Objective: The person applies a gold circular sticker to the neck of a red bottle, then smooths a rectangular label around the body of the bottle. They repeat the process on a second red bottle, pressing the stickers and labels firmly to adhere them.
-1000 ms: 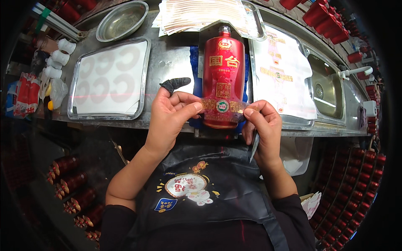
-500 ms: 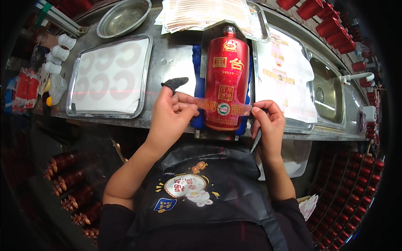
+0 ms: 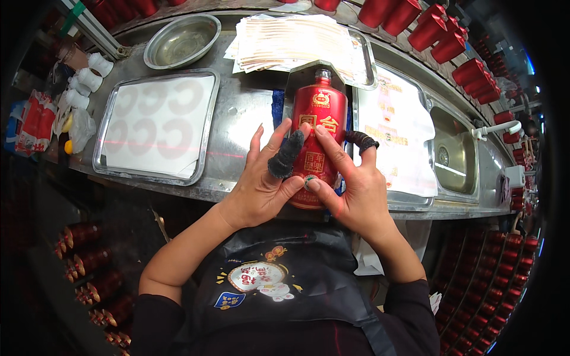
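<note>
A red bottle [image 3: 320,102] with gold markings lies on its back in a metal cradle [image 3: 304,72], neck pointing away from me. Blue cloth [image 3: 277,107] shows beside it. My left hand [image 3: 256,185] and my right hand [image 3: 359,191] rest on the bottle from either side, fingers spread and thumbs nearly meeting low on its front. Between the thumbs a small part of a decal with a green emblem [image 3: 309,181] shows; my hands hide the rest. A black finger cot covers one finger of each hand.
To the left, a metal tray [image 3: 208,127] holds white sheets with grey ring shapes, near a metal bowl [image 3: 184,41]. Printed sheets [image 3: 291,41] are stacked behind the bottle. On the right are decal sheets [image 3: 409,142], a sink [image 3: 454,151] and several red bottles [image 3: 430,32].
Both hands have moved in from the ends of the decal strip onto the bottle's front. Their pinches have opened, and the thumbs now press near the green emblem. The view has shifted slightly.
</note>
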`<state>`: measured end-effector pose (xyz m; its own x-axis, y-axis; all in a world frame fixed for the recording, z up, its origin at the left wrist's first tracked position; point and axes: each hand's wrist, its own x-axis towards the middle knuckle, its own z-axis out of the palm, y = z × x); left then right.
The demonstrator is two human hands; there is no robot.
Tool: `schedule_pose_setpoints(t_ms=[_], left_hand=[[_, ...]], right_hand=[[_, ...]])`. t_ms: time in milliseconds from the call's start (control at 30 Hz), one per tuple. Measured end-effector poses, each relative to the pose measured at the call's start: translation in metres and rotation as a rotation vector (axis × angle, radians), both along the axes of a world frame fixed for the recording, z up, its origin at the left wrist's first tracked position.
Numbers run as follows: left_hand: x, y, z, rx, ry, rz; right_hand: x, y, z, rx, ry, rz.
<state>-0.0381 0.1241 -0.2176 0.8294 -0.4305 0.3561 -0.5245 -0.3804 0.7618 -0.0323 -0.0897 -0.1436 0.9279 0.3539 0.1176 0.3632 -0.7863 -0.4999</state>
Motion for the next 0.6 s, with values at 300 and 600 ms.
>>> schedule_pose_setpoints(t_ms=[300, 600], left_hand=[[0.000, 0.005, -0.002, -0.118, 0.071, -0.046], [-0.015, -0.002, -0.005, -0.027, 0.022, 0.046]], right_hand=[[-0.002, -0.011, -0.013, 0.140, 0.078, -0.006], [-0.008, -0.030, -0.042, 0.535, 0.336, -0.081]])
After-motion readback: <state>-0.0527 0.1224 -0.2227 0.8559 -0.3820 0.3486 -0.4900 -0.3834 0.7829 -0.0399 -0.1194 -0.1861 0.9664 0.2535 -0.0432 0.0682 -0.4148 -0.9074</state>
